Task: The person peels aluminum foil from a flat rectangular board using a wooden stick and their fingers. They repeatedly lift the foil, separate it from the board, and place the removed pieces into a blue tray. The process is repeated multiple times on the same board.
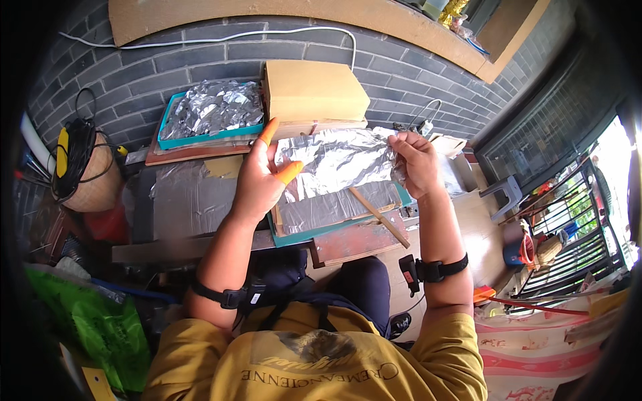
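Observation:
A crinkled sheet of silver foil is stretched between my hands above the workbench. My left hand, with orange finger cots on the thumb and a finger, is at the sheet's left edge. My right hand pinches its upper right corner. Beneath the foil lies a board covered in grey film, on a teal base. A thin wooden stick lies slantwise across the board's front edge. Behind to the left, a teal tray holds a heap of crumpled foil.
A stack of yellow-brown paper stands against the brick wall. A basket with black cable is at the left, above a green plastic bag. A grey plastic stool stands at the right, near a bucket.

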`<state>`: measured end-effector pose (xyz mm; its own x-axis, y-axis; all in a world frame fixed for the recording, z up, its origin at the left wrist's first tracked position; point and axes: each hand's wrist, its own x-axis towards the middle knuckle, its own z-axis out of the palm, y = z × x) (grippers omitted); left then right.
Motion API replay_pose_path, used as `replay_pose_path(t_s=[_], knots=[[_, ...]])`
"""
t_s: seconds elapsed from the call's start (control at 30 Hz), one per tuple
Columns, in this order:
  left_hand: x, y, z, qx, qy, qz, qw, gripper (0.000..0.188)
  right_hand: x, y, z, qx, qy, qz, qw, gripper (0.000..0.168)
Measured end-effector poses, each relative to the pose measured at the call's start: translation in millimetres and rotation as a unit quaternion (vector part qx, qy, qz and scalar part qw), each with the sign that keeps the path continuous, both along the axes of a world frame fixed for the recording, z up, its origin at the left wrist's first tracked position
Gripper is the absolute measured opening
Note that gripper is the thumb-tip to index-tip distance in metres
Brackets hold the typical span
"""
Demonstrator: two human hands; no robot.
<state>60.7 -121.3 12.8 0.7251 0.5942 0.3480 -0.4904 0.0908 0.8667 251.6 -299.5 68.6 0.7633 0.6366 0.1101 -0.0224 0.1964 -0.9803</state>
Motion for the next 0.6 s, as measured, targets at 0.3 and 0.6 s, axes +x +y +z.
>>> replay_pose_path(t_s=[0.3,0.6], knots=[[-3,4,-12,-0.018,0.07,0.029,0.997,0.066,3,-8,-5,-0.02,0.005,-0.003,1.0,0.011],[3,0,-29,0.004,0.131,0.044,0.99,0.062,12,-11,-13,-0.011,-0.001,0.035,0.999,0.006]])
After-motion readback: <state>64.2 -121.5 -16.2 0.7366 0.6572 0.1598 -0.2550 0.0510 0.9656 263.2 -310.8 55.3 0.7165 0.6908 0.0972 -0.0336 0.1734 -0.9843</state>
